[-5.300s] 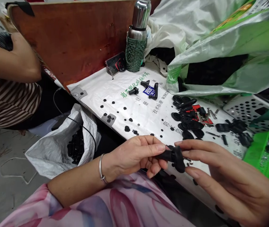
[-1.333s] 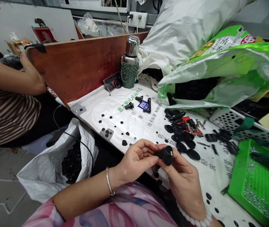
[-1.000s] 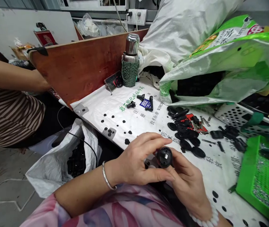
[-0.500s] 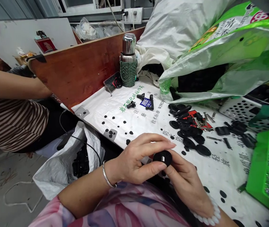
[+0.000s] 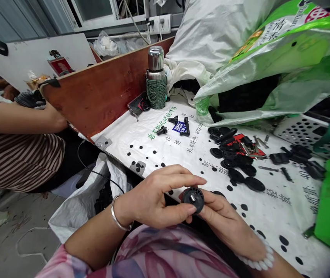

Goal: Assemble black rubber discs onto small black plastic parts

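Note:
Over the table's front edge, a black round plastic part (image 5: 197,195) with a small metal piece at its centre is held between both hands. My left hand (image 5: 155,195) presses its thumb on the part's lower rim, its fingers arched over the top. From the right, my right hand (image 5: 225,220) grips the same part with thumb and fingers; some fingertips are hidden behind it. Nearest on the table lies a pile of black round parts (image 5: 236,160) with a red card (image 5: 258,150) under some of them. Small metal pins (image 5: 261,142) lie beside the card.
A green tray (image 5: 327,208) of metal pieces and a perforated white basket (image 5: 292,129) stand at right. Behind are a green-and-clear bag (image 5: 240,92), a steel flask (image 5: 156,60) and a phone (image 5: 137,106). A wooden divider (image 5: 104,83) separates a co-worker's arm (image 5: 22,116) at left.
The black round part has tilted so its face with the metal piece shows more fully. Both hands have shifted slightly left, and the view has shifted a little.

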Action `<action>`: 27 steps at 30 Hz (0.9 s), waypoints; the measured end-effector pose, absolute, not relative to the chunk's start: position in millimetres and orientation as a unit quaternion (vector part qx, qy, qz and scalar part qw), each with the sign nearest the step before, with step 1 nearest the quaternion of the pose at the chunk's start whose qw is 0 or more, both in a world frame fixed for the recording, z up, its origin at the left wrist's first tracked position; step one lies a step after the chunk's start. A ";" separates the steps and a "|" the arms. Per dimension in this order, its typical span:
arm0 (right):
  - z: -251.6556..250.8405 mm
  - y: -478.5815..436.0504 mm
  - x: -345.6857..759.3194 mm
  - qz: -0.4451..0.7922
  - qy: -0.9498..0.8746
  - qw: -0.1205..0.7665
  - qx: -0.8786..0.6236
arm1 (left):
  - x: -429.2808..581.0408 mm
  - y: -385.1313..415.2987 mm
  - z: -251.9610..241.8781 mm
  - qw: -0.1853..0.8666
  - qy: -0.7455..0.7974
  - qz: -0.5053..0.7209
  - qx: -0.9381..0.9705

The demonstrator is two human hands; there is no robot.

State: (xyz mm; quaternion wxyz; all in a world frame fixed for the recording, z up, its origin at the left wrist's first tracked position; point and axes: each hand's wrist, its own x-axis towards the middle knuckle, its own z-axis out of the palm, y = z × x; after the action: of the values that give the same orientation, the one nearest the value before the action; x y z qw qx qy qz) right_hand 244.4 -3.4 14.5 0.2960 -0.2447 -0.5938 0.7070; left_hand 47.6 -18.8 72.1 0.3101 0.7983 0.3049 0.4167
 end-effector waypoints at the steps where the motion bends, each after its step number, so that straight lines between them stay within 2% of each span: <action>1: 16.5 -3.1 243.8 0.708 -0.595 0.296 -0.240 | 46.4 -18.8 75.1 0.315 0.298 0.403 0.806; 11: 21.2 -5.2 243.6 0.635 -0.666 0.304 -0.245 | 44.4 -19.6 77.6 0.244 0.292 0.386 0.840; 15: 20.6 -12.1 241.9 0.568 -0.682 0.370 -0.274 | 45.8 -23.9 68.4 0.189 0.326 0.416 0.828; 20: 15.9 -19.2 239.6 0.413 -0.725 0.467 -0.292 | 51.6 -32.4 56.1 0.137 0.357 0.471 0.795; 23: 11.7 -21.8 240.6 0.357 -0.753 0.484 -0.269 | 56.8 -37.6 51.8 0.138 0.362 0.486 0.784; 27: 8.4 -23.9 243.4 0.314 -0.770 0.486 -0.267 | 61.5 -41.5 50.5 0.194 0.355 0.504 0.763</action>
State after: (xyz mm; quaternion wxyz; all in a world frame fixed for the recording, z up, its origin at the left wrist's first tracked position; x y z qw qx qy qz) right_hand 243.4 -23.9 8.4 0.4859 -0.2675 -0.7704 0.3144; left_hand 61.5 -41.5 50.5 0.1940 0.7634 0.3545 0.5038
